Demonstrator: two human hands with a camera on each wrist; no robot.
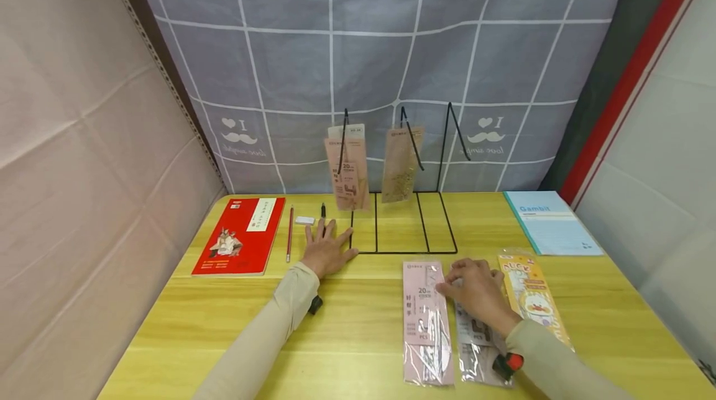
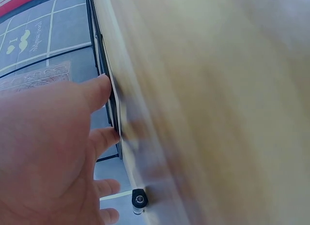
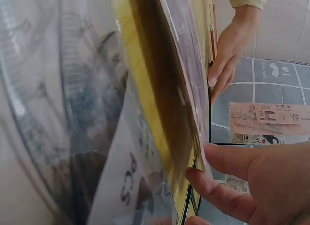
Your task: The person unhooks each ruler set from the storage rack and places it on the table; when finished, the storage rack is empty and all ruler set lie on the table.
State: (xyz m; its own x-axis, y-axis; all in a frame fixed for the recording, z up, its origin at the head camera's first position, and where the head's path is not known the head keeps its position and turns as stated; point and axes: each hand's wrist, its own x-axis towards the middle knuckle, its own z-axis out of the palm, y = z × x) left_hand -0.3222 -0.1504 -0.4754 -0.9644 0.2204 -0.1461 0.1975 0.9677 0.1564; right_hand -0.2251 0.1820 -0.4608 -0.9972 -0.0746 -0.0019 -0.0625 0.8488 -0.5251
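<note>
My right hand [image 1: 475, 291] pinches the edge of a pink ruler-set packet [image 1: 425, 319] between thumb and index finger; the right wrist view shows this packet's edge [image 3: 186, 84] tilted up off the table. Beneath that hand lies a second clear ruler-set packet [image 1: 475, 350], partly hidden by the hand and wrist. My left hand [image 1: 326, 250] is spread, its fingers and thumb at the left end of the black wire rack [image 1: 403, 253]. On the rack's hooks hang a pink packet [image 1: 349, 182] at left and another packet [image 1: 399, 170] in the middle. The right hook [image 1: 450, 123] bears nothing.
A yellow duck packet [image 1: 534, 294] lies right of the right hand. A light blue notebook [image 1: 554, 226] is at the back right. At left lie a red book [image 1: 240, 238], a red pencil [image 1: 289, 235], a white eraser [image 1: 304, 220] and a dark pen [image 1: 323, 210].
</note>
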